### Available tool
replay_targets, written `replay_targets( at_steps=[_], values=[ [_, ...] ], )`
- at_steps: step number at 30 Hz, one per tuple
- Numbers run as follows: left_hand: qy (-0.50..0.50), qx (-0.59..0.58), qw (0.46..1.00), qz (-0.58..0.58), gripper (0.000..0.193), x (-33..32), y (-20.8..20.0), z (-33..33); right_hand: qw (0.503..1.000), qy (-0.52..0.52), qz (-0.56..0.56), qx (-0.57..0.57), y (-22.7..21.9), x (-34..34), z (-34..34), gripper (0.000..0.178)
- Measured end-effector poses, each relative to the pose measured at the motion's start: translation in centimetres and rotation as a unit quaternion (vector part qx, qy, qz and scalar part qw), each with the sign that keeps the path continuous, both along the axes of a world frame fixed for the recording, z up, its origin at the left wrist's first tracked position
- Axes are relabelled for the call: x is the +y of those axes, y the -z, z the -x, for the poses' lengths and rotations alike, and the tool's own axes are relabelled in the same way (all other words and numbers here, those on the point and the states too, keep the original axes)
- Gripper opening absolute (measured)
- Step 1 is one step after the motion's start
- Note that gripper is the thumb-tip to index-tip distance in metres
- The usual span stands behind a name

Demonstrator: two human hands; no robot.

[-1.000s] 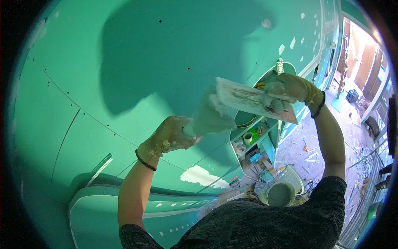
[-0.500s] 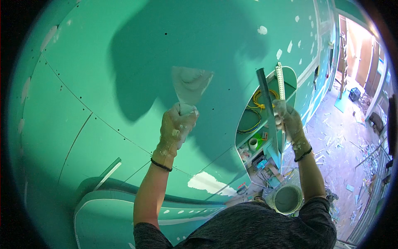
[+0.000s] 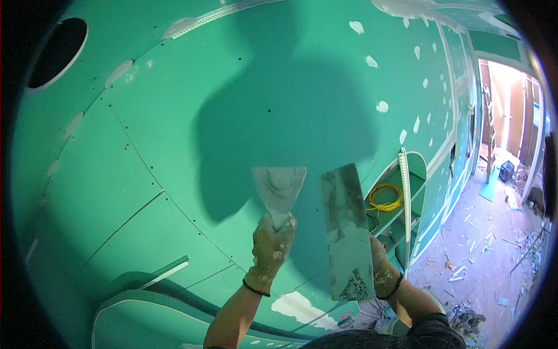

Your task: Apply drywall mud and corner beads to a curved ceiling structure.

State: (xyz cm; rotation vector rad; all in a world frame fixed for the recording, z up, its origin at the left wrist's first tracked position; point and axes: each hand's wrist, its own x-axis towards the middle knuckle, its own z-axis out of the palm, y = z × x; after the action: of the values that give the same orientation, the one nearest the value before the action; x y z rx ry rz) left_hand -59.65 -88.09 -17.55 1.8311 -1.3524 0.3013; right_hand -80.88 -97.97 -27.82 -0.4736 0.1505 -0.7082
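Observation:
My left hand (image 3: 272, 247) is closed round the handle of a putty knife (image 3: 280, 187), whose broad blade points up and carries whitish compound. The blade stands before the green plasterboard wall (image 3: 174, 139); whether it touches the board I cannot tell. To its right, my right hand (image 3: 385, 272) grips a long rectangular plastering trowel (image 3: 344, 227) from behind. The trowel's flat face is turned toward me, smeared grey-white with a darker speckled patch low down. Its handle is hidden behind the plate. Both hands have dried compound on them.
An arched niche (image 3: 415, 166) with shelves holds a coiled yellow cable (image 3: 385, 198); a white perforated corner bead (image 3: 405, 203) runs along it. Bottom left, a curved green panel (image 3: 145, 320) juts out. Offcuts litter the floor (image 3: 465, 256) at right. A bucket (image 3: 401, 328) shows partly behind my right arm.
The trowel has turned from edge-on to face me, and my right hand has come in left beside the putty knife. The view has tilted upward, so both hands sit lower in it.

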Motion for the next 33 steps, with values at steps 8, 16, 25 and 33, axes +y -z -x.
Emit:
replay_targets(
  at_steps=[8,16,25,33],
  values=[
    [0.050,0.430,0.901,-0.014,0.023,6.6,0.6,0.6,0.995,0.062,0.069,-0.028,-0.5,-6.4,-0.7,0.044],
    [-0.088,0.536,0.839,0.030,0.024,14.8,5.8,1.5,0.954,0.120,0.217,-0.167,-22.0,-19.2,-8.1,0.033],
    [-0.290,0.539,0.769,0.182,0.019,22.6,9.3,8.0,0.895,0.168,0.243,-0.334,-43.6,-24.4,-16.6,0.015],
    [-0.356,0.545,0.726,0.223,0.020,33.1,26.9,4.7,0.882,0.207,0.226,-0.358,-47.9,-24.3,-21.7,0.008]
  ],
)
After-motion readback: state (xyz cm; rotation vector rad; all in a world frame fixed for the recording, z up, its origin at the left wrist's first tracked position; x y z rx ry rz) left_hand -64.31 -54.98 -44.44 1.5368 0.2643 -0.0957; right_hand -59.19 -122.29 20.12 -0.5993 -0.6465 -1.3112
